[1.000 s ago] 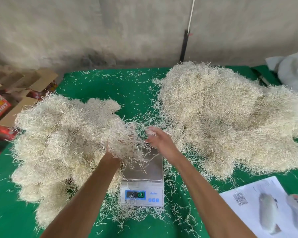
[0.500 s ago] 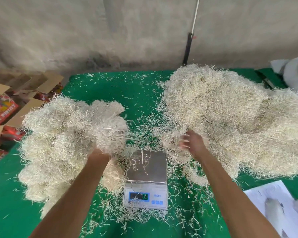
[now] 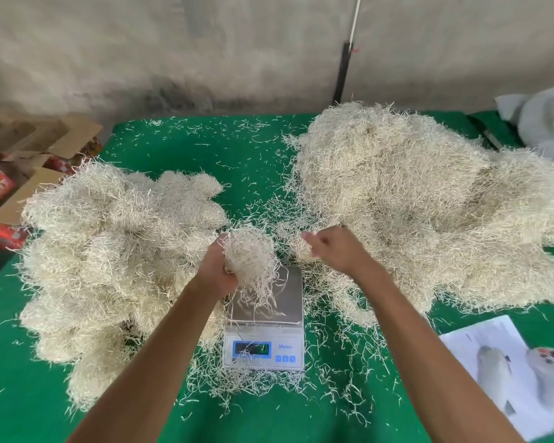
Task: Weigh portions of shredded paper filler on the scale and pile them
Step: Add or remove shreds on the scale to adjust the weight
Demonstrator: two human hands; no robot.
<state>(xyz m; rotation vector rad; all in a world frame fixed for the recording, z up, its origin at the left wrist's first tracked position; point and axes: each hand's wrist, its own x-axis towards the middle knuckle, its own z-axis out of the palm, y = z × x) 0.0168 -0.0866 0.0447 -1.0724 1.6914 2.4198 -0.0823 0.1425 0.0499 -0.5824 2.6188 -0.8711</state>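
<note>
In the head view, at frame centre, we see the left hand gripping a clump of shredded paper that sits just right of its fingers, loose strands hanging onto the scale pan below. The right hand, blurred, hovers at the lower left edge of the big pile; we cannot tell its grip. The portioned pile lies at the left.

Soft, even daylight, faint shadows, wide-angle bending at the edges, slight motion blur throughout.

Both forearms are bare to the frame's lower edge (no sleeves, watch or gloves visible).
</note>
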